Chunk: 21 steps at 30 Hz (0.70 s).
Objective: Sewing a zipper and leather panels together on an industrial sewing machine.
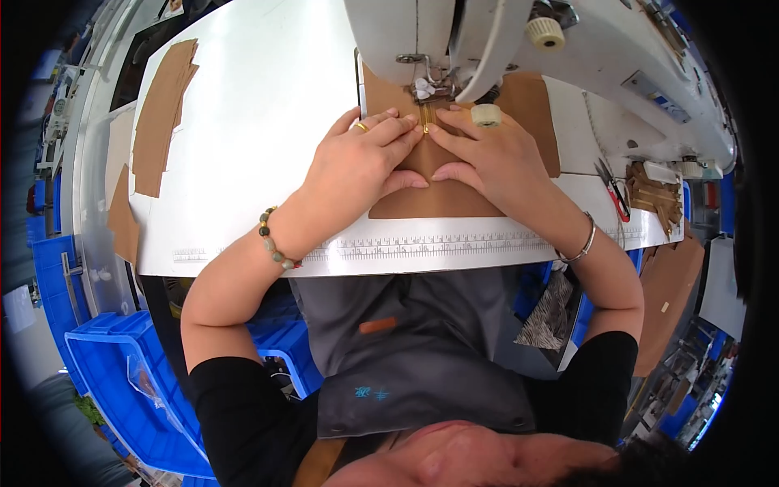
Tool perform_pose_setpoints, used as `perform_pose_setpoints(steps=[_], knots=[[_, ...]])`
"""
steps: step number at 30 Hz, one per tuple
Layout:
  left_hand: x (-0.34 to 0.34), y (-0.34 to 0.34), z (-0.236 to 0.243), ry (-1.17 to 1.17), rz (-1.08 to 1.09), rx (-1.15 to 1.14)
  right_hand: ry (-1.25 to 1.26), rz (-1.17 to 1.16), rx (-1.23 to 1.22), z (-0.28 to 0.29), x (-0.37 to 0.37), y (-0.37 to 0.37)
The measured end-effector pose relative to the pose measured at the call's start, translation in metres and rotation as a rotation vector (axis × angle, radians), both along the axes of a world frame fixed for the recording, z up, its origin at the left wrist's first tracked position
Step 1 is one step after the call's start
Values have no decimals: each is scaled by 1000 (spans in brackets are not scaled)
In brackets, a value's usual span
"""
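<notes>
A flat brown panel [438, 203], leather-like, lies on the white sewing table beneath the needle area of a sewing machine [596, 61]. Running down its middle is a short gold zipper [428, 116], its upper end close to the presser foot [428, 91]. My left hand [357, 162] rests on the panel left of the zipper, palm down with fingers stretched out. On the other side my right hand [499, 158] presses down the same way, its fingertips beside the zipper. Both thumbs point inward below the zipper, their tips nearly meeting.
Brown cut pieces [162, 122] are stacked at the table's left. Red-handled scissors [614, 191] and a pile of gold-and-brown zippers [656, 195] lie at the right. A printed ruler [422, 245] follows the front edge. Blue bins [138, 390] stand below left.
</notes>
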State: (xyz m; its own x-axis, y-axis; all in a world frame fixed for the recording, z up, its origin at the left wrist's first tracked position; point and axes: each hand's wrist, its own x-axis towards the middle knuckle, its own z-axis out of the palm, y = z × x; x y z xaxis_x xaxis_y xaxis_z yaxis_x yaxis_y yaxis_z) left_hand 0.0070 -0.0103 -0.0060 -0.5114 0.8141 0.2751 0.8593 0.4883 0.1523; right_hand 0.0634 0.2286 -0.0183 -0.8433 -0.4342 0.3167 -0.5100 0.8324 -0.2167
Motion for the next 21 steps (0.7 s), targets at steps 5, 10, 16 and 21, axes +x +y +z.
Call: perform_pose_setpoints(steps=[5,10,16,21], knots=[[-11,4,-3,49,30,33,97,-5,-60,-4,-9,1],[-12,4,-5,25,38,55,47,-1,-74,0,-11,1],[-7,2,-6,35,22,87,-56,-16,-59,2,-8,3],[-8,3,-4,35,13,83,63,32,-95,-2,-10,2]])
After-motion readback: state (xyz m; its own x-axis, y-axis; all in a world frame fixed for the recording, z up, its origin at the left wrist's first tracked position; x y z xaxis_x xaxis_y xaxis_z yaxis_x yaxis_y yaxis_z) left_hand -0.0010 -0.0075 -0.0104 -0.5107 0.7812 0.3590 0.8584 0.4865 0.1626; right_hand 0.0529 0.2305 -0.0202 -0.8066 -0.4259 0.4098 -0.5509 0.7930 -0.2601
